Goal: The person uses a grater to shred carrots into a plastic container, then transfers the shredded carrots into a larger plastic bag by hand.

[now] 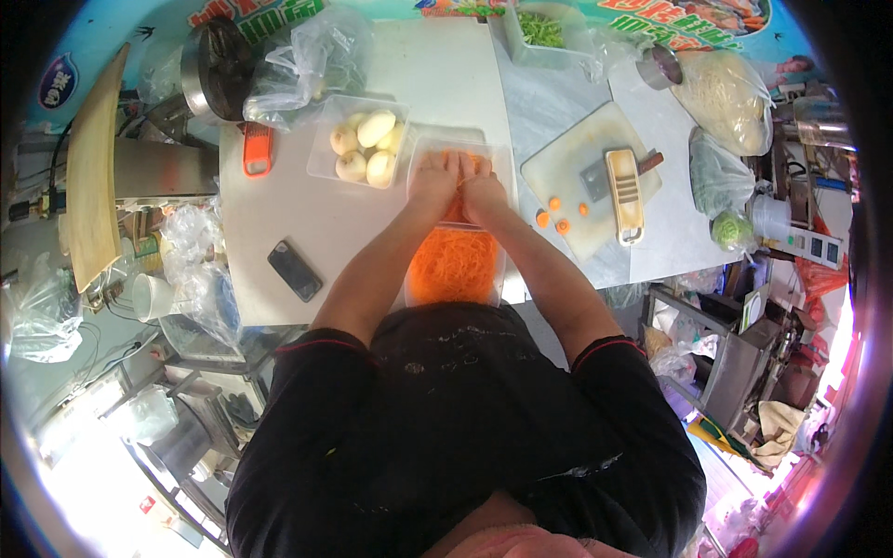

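Observation:
Side by side, my left hand (434, 180) and my right hand (481, 192) reach into a clear plastic container (416, 150) and press on shredded carrot (455, 209). Their fingertips touch the orange shreds, and it is unclear whether the fingers close on any. Directly in front of my body stands a second clear container (500, 279), heaped with fine shredded carrot (453, 268). Just left of my hands, a clear plastic tub (322, 157) holds several peeled onions (377, 127).
On the right, a cutting board (558, 160) bears a cleaver (595, 178), a grater (626, 199) and carrot pieces (563, 226). A phone (295, 270) and an orange-handled grater (257, 150) lie left. Behind are a container of cut greens (541, 29) and a bag of noodles (722, 97).

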Action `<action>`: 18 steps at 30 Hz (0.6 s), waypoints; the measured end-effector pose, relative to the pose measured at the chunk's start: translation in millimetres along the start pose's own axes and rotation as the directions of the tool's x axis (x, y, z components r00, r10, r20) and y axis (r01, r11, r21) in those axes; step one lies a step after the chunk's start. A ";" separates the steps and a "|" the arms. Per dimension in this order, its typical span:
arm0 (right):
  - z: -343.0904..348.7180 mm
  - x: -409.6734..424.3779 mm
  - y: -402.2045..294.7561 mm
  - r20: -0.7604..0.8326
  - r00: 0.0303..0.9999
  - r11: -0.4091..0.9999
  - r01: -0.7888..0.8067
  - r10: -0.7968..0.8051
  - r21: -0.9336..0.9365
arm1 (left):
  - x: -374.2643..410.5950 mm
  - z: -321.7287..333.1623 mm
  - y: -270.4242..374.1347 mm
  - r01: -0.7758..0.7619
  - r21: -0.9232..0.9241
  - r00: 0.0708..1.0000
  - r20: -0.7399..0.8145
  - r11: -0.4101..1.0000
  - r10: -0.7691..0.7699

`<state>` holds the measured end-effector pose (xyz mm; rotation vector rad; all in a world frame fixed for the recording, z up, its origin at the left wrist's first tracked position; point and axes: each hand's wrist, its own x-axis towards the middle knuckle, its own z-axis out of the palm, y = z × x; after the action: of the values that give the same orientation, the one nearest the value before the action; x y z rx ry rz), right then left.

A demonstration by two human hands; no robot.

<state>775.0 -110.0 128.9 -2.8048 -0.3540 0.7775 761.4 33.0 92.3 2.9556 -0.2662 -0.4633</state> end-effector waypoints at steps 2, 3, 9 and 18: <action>-4.5 1.0 -0.3 -0.031 0.999 0.997 -0.025 0.027 0.080 | 1.9 -4.7 -0.5 0.037 -0.121 0.999 0.022 0.992 -0.034; -2.5 -0.9 0.8 -0.042 0.998 0.992 -0.039 0.044 0.121 | 3.7 -2.1 -0.7 0.060 -0.153 0.998 0.014 0.986 -0.059; 20.5 22.5 28.1 -0.277 0.956 0.881 0.215 -0.101 0.420 | -9.0 -22.3 -1.4 0.124 -0.510 0.991 0.020 0.851 -0.133; 17.5 38.7 22.5 -0.122 0.991 0.415 0.089 0.054 0.906 | -15.9 -21.2 5.1 0.097 -0.899 0.968 -0.013 0.427 -0.249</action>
<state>801.9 -118.0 89.8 -1.7463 0.0902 0.5123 752.4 33.4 117.7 1.9062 0.2643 -0.2643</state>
